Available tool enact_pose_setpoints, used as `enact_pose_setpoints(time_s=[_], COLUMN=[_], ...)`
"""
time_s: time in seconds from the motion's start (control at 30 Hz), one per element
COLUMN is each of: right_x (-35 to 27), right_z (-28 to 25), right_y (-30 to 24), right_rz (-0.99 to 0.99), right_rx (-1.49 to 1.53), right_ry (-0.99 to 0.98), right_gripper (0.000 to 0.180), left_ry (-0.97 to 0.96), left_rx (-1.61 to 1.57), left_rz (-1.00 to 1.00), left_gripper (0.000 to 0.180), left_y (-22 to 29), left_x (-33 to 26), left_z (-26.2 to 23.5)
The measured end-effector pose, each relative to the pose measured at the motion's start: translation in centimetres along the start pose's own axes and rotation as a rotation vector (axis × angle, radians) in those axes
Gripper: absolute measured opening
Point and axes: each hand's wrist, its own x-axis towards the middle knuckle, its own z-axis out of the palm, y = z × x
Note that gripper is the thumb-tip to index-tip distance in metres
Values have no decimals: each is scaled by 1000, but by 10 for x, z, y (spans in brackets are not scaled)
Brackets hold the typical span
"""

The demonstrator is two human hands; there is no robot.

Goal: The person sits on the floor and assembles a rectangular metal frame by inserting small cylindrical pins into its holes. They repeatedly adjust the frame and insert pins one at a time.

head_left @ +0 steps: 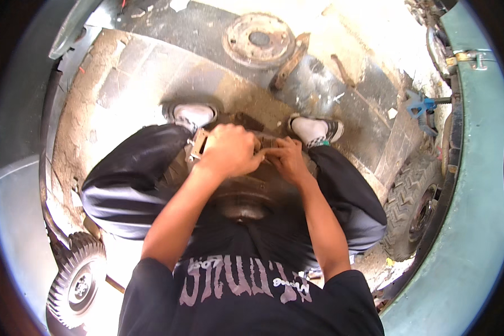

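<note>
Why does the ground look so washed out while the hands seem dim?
In the head view, hard sunlight blows out the ground near the rusty round drum; the left hand and right hand work in the person's own shadow, yet stay sharp. The fisheye lens bends the green vehicle body at the rim.

A: Colours on the part under the hands?
B: Round metal brake assembly (246, 193), dark grey-brown, rust-toned. Small cream-beige bracket piece (197, 147) at its upper left.
A: Clothing?
B: Black trousers (123, 179), black T-shirt (235, 291) with pale grey lettering. Checkered black-and-white slip-on shoes (319, 130), white socks.
A: Surroundings?
B: Rusty brown round drum disc (259, 39) on a dark grey, dusty tan mat (151, 73). Blue jack stand (417, 106). Teal-green vehicle body panel (481, 185). Black knobby tyre (409, 207); another black tyre with a grey-white hub (75, 285).
</note>
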Motion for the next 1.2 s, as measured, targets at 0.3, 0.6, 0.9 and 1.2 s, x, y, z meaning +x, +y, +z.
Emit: enact_pose_setpoints(time_s=[0.3, 0.6, 0.9, 1.2], right_x=[-34, -60, -39, -38], right_z=[-55, -37, -26, -14], right_y=[6, -43, -40, -61], right_rz=[329, 843, 715, 576], right_rx=[81, 657, 493, 209], right_ry=[4, 427, 376, 302], right_gripper=[22, 18, 19, 17], left_ry=[53, -63, -110, -87], left_rx=[-43, 8, -34, -1], left_rz=[7, 66, 110, 64], left_gripper=[37, 34, 28, 29], left_y=[-6, -1, 1, 7], left_x=[-5, -2, 5, 1], left_z=[6, -1, 0, -6])
